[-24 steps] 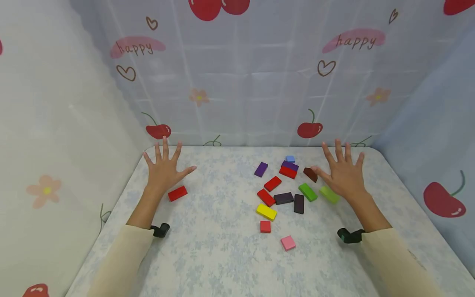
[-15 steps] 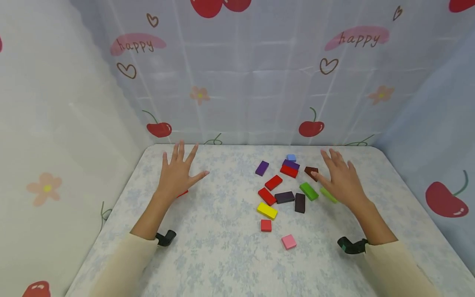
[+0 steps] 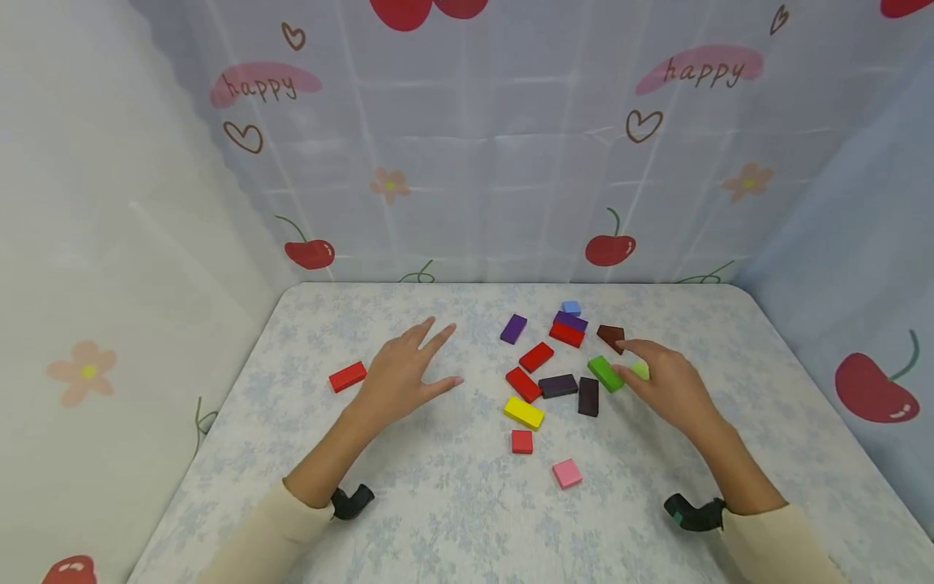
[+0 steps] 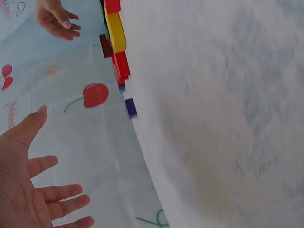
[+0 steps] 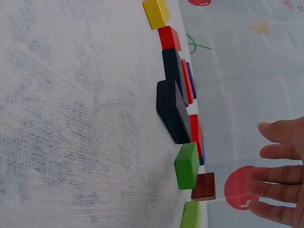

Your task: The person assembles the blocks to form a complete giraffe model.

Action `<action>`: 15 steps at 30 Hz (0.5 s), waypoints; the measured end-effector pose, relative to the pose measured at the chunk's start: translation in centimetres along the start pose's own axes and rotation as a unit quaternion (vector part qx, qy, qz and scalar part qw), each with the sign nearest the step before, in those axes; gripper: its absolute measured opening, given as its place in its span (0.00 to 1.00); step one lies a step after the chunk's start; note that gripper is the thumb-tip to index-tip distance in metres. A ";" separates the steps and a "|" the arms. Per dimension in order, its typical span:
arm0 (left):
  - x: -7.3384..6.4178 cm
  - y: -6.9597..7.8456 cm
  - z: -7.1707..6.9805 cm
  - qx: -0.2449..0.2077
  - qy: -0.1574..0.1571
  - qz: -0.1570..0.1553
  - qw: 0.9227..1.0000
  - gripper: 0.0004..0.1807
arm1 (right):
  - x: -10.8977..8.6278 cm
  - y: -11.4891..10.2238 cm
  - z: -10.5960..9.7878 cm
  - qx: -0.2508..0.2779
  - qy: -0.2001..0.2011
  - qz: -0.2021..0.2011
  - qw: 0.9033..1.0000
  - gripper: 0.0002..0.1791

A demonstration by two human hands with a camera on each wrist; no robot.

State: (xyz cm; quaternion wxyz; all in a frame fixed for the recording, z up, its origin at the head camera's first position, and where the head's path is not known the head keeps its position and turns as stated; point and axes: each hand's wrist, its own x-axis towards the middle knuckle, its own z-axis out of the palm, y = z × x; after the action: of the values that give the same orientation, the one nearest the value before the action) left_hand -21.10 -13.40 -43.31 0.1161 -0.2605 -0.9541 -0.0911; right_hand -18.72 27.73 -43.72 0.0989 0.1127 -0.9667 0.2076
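My right hand hovers over the right part of the blocks, thumb and fingers apart and nothing between them. Its thumb tip overlaps the end of a green block in the head view, and its fingertips come up to a brown block. A light green block shows partly behind this hand. Left of the cluster, my left hand is held above the table with its fingers spread, as the left wrist view also shows. Beside it lies a lone red block.
Several red blocks, a yellow block, two dark blocks, purple blocks and a small blue block lie mid-table. Nearer me are a small red square and a pink square. A patterned curtain stands behind the table.
My left hand has moved right, past the lone red block, uncovering it again. My right hand has come slightly lower in view, its fingers drawn from a wide spread to closer together.
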 end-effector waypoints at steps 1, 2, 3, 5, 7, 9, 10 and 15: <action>0.0 0.5 0.3 -0.019 -0.005 0.004 1.000 0.45 | -0.1 0.0 0.2 0.006 0.000 0.003 1.000 0.27; 0.0 1.0 0.6 -0.038 -0.014 0.007 0.999 0.43 | -0.1 0.1 0.4 0.010 0.001 0.006 1.000 0.26; 0.0 1.5 0.9 -0.058 -0.025 0.008 0.998 0.41 | -0.1 0.3 0.7 0.013 0.000 0.008 1.000 0.25; 0.2 2.4 1.5 -0.095 -0.050 0.009 0.994 0.37 | 0.0 0.5 1.2 0.017 -0.009 0.016 1.000 0.24; 0.4 3.2 2.2 -0.121 -0.074 0.014 0.990 0.33 | 0.2 0.7 1.7 0.020 -0.024 0.026 0.999 0.24; 0.8 3.9 2.8 -0.134 -0.096 0.021 0.986 0.30 | 0.4 0.9 2.2 0.020 -0.040 0.037 0.998 0.23; 1.0 4.2 3.1 -0.141 -0.106 0.025 0.984 0.29 | 0.5 1.0 2.4 0.019 -0.047 0.042 0.998 0.23; 1.9 5.3 4.5 -0.168 -0.144 0.041 0.974 0.24 | 0.9 1.3 3.1 0.021 -0.063 0.055 0.996 0.23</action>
State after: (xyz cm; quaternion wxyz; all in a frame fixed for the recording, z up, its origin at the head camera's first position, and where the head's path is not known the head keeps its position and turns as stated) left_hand -20.74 -6.90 -46.49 -0.0639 -0.3253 -0.9204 -0.2071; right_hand -20.40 27.38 -46.78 0.0235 0.0747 -0.9712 0.2251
